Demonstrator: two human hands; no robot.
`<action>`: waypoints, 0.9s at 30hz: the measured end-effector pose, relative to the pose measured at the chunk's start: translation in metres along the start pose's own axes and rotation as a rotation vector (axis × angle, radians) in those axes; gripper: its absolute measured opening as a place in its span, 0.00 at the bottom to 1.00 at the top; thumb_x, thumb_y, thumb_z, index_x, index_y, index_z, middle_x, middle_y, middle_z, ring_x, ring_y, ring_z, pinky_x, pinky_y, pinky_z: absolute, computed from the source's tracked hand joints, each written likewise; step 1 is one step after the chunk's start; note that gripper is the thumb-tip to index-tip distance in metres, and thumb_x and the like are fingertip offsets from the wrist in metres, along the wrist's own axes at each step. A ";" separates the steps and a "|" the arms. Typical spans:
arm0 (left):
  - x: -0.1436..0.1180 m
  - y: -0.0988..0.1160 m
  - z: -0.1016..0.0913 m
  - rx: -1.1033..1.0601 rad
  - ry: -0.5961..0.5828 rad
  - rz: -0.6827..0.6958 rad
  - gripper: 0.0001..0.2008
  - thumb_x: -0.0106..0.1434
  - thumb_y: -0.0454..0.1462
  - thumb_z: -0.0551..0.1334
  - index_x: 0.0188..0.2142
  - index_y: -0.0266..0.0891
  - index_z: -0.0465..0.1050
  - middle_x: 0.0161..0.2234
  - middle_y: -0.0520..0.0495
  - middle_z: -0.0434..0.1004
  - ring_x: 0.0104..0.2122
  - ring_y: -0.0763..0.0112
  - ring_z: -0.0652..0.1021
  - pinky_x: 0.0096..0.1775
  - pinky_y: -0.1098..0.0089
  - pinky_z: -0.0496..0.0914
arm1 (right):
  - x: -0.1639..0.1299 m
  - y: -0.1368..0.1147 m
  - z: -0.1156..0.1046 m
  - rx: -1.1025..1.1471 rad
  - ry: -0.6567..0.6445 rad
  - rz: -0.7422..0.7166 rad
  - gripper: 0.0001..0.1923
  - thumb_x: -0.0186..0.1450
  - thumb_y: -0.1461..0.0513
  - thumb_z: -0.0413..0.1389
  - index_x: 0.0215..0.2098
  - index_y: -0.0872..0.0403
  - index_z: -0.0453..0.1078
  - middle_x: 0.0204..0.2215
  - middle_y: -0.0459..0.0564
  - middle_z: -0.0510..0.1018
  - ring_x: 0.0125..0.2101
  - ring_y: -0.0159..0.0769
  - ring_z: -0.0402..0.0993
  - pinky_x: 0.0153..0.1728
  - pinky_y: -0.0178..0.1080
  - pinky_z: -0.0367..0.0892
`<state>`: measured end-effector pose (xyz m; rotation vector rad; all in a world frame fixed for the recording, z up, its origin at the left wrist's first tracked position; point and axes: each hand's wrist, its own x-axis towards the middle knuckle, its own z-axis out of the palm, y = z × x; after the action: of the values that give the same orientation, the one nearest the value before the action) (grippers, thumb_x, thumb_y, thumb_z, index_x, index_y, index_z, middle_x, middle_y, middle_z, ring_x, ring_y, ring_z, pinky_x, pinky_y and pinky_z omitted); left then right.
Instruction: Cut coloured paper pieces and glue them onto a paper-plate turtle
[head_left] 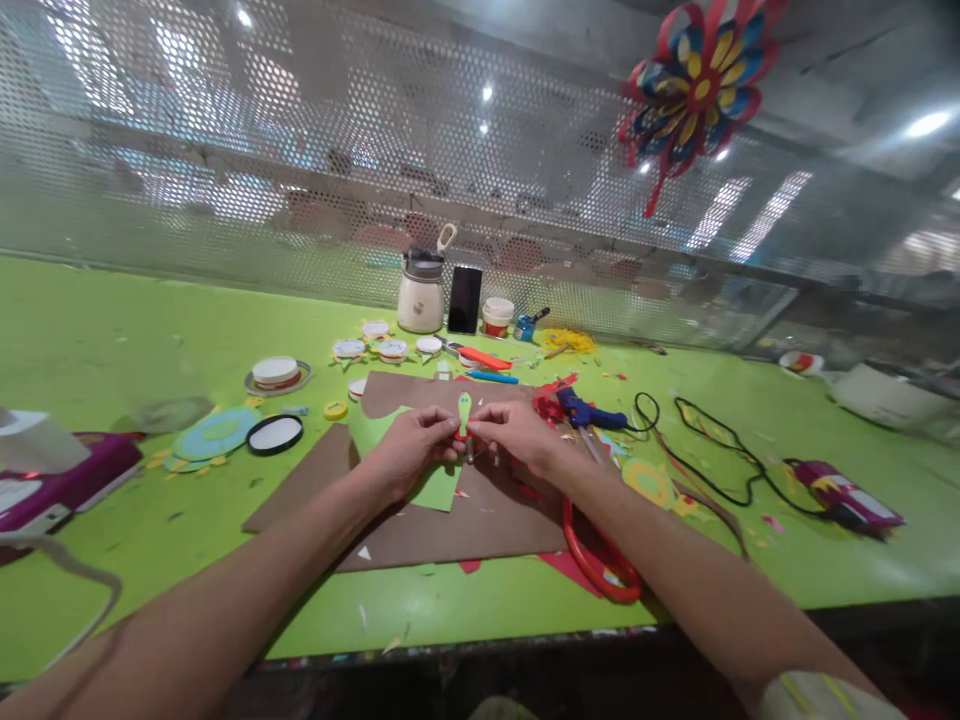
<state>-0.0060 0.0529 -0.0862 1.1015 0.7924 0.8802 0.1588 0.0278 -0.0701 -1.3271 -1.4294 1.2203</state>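
Green cutout (465, 405) is held well inside the board's (480, 535) near edge.

a green table (187, 340) carries a brown board (487, 535) mid-frame, a white jug (421, 305) above centre — and a purple box (112, 468) far left.

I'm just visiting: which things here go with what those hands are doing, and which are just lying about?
Seems in use:
- Green cutout with dark eyes, between left hand and right hand
- Brown board beneath
- Green sheet, perhaps
- Blue glue gun, perhaps, though not held

Probably just there:
- White bottle
- Smartphone
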 end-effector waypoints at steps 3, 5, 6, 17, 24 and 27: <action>0.000 0.001 0.000 0.001 -0.016 -0.002 0.06 0.54 0.35 0.66 0.27 0.34 0.71 0.21 0.46 0.76 0.22 0.74 0.75 0.26 0.75 0.69 | -0.002 -0.001 0.002 -0.024 0.026 -0.019 0.05 0.54 0.63 0.59 0.23 0.56 0.69 0.14 0.40 0.69 0.15 0.24 0.61 0.16 0.28 0.57; 0.000 0.002 0.000 -0.002 -0.029 -0.003 0.07 0.54 0.36 0.67 0.27 0.34 0.72 0.22 0.45 0.77 0.23 0.73 0.76 0.26 0.75 0.69 | -0.002 -0.002 0.003 -0.029 0.028 -0.024 0.05 0.55 0.63 0.58 0.23 0.56 0.69 0.14 0.39 0.69 0.14 0.24 0.61 0.16 0.28 0.56; 0.000 0.002 0.000 -0.003 -0.036 -0.004 0.07 0.54 0.36 0.67 0.28 0.34 0.72 0.23 0.45 0.77 0.23 0.73 0.76 0.26 0.75 0.69 | -0.002 -0.003 0.003 -0.030 0.027 -0.023 0.05 0.55 0.64 0.58 0.23 0.56 0.69 0.14 0.39 0.69 0.14 0.24 0.61 0.15 0.28 0.56; 0.005 0.003 0.000 -0.083 0.042 -0.005 0.04 0.54 0.30 0.66 0.26 0.33 0.72 0.21 0.48 0.75 0.23 0.75 0.76 0.25 0.77 0.70 | 0.005 -0.011 -0.016 -0.010 0.070 -0.073 0.06 0.57 0.62 0.58 0.26 0.58 0.71 0.18 0.42 0.72 0.16 0.24 0.63 0.17 0.28 0.58; 0.005 0.010 -0.005 -0.188 0.124 -0.016 0.06 0.57 0.26 0.61 0.26 0.34 0.70 0.23 0.48 0.75 0.24 0.76 0.77 0.26 0.79 0.71 | -0.011 -0.048 -0.053 -0.071 0.119 -0.197 0.08 0.59 0.59 0.56 0.29 0.57 0.69 0.21 0.43 0.73 0.20 0.26 0.66 0.24 0.32 0.62; 0.005 0.011 -0.005 -0.205 0.152 -0.012 0.06 0.56 0.26 0.62 0.25 0.34 0.70 0.22 0.48 0.74 0.23 0.76 0.77 0.26 0.79 0.71 | -0.030 -0.047 -0.045 -0.186 0.022 -0.209 0.06 0.58 0.60 0.57 0.28 0.56 0.72 0.21 0.44 0.73 0.21 0.29 0.67 0.25 0.34 0.62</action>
<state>-0.0105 0.0618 -0.0772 0.8566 0.8132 1.0205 0.1961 0.0046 -0.0138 -1.2717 -1.6532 0.9524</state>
